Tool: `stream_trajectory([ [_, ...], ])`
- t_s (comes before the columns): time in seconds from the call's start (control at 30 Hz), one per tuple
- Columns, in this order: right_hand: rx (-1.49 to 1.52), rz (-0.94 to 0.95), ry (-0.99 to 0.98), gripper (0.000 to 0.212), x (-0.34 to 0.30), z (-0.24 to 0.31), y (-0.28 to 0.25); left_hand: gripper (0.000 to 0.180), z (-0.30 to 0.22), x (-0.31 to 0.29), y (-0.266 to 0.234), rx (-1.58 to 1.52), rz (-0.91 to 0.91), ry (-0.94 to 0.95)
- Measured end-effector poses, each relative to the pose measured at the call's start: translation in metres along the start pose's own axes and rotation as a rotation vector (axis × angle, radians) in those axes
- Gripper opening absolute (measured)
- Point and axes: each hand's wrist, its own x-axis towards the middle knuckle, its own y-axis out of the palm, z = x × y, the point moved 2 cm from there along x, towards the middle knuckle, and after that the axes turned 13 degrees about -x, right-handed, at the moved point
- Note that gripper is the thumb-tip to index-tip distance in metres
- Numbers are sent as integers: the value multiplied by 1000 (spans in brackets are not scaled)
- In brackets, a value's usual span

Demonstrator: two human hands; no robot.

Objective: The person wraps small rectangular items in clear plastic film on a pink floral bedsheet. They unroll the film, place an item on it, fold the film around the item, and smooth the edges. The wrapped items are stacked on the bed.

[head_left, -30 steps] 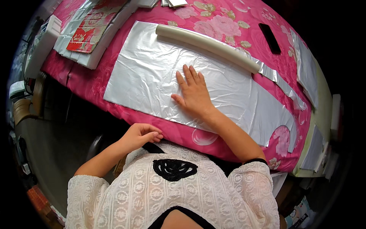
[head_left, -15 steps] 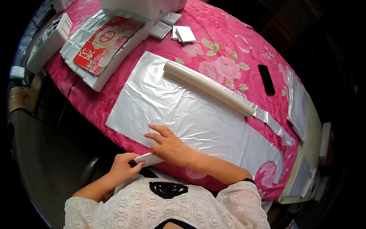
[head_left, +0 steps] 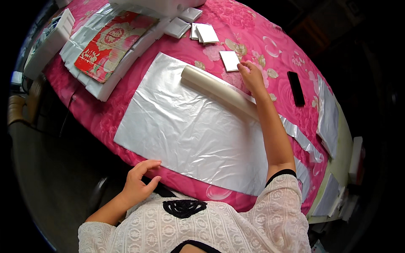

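My right hand (head_left: 252, 78) reaches across the table with its thumb and fingers pinched on the right corner of a small flat white packet (head_left: 229, 61). The packet seems to lie on, or just above, the cloth beyond the roll. My left hand (head_left: 141, 180) is at the near table edge, fingers apart and holding nothing. Between my hands spreads a large crinkled silver sheet (head_left: 185, 135). A long pale tube (head_left: 215, 88) lies across its far side; my right forearm hides the tube's right end.
Small silver packets (head_left: 206, 33) lie at the far side. A red floral-printed piece (head_left: 112, 46) tops a silver-and-white stack (head_left: 112, 88) at left. A black phone (head_left: 295, 88), a curled silver strip (head_left: 306, 143) and folded sheets (head_left: 328, 118) lie right. The tablecloth (head_left: 253, 25) is pink.
My right hand has carried the white packet from the near edge to the far side of the silver sheet. My left hand has let go of it and opened.
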Motion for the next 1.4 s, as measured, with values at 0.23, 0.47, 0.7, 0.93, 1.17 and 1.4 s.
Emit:
stream_trajectory([
  [0.23,-288,82,-211,40,-143,-7,-75,37,-12,18,9,63,131,70],
  [0.47,-237,311,190,45,-265,15,-99,54,-26,65,84,426,542,476],
  [0.7,-302,102,-137,56,-315,-43,-86,77,-13,82,184,556,608,566],
  [0.93,-585,-156,261,48,-357,-206,-171,56,-28,88,235,554,787,695],
  [1.17,-671,-386,540,28,-406,-261,-229,43,-27,84,249,569,810,756],
  [1.4,-398,-644,523,13,-386,-175,-216,49,-34,82,249,622,790,771],
])
